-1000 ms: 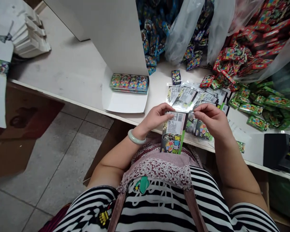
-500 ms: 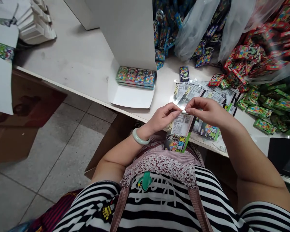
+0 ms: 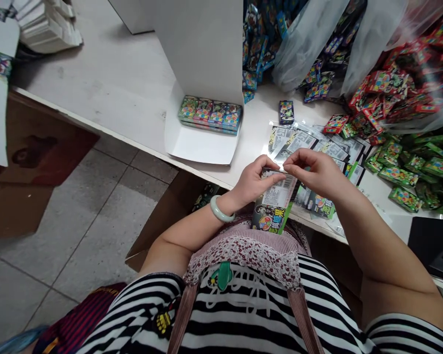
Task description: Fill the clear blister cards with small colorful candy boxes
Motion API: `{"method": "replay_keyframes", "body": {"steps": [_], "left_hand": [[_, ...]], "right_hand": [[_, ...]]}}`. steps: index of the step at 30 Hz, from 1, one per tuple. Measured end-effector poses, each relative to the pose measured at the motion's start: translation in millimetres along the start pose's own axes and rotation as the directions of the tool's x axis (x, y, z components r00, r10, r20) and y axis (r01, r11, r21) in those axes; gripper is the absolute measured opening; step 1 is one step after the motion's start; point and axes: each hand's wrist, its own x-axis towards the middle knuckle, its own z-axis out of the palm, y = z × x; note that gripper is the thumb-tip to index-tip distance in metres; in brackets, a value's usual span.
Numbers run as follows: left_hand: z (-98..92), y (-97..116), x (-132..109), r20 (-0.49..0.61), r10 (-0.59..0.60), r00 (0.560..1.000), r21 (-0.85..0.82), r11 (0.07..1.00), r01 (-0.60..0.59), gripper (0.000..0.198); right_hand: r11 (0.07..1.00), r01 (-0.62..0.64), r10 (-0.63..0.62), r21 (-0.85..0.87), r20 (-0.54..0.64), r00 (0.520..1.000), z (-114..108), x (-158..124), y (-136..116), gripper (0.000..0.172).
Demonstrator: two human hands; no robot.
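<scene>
A printed plastic packet (image 3: 271,216) with black, white and green parts hangs in front of the apron, just off the table's edge. My left hand (image 3: 256,181) pinches its top edge between thumb and fingers; a pale green bangle is on that wrist. At the top right corner of the packet, my right hand (image 3: 313,169) is closed, thumb against forefinger, on the clear top strip. Beyond my hands, more flat packets (image 3: 304,140) lie overlapped on the table, and one more lies beneath my right hand. A small purple box (image 3: 286,112) stands behind them.
An opened white carton (image 3: 206,150) holds rows of small colourful boxes (image 3: 210,114). Plastic bags of blue, purple and red boxes (image 3: 387,88) fill the back right, with green boxes (image 3: 404,174) nearer. A black device (image 3: 433,246) stands at the right edge.
My left hand has shifted slightly right and its fingers now cover more of the packet's top. My right hand has barely moved. The view has turned a little.
</scene>
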Motion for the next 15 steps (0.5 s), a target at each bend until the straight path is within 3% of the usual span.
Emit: {"method": "replay_keyframes", "body": {"steps": [5,9,12,15], "left_hand": [[0.7,-1,-1,-0.016,0.068,0.998,0.0,0.998,-0.068,0.023],[-1.2,-3,0,-0.005,0.119,0.993,0.013,0.993,-0.118,0.028],[-3.9,1,1,0.024,0.143,0.989,0.027,0.989,-0.144,0.033],[-8.5,6,6,0.051,0.083,0.995,0.061,0.994,-0.087,0.034]], "right_hand": [[0.999,-0.019,0.019,0.032,-0.001,1.0,-3,2,3,0.02],[0.96,-0.136,0.105,0.244,0.138,0.985,-6,10,13,0.024],[0.835,-0.357,0.238,0.419,0.311,0.92,1,15,18,0.02],[0.681,-0.539,0.324,0.496,0.456,0.829,12,17,17,0.008]]}}
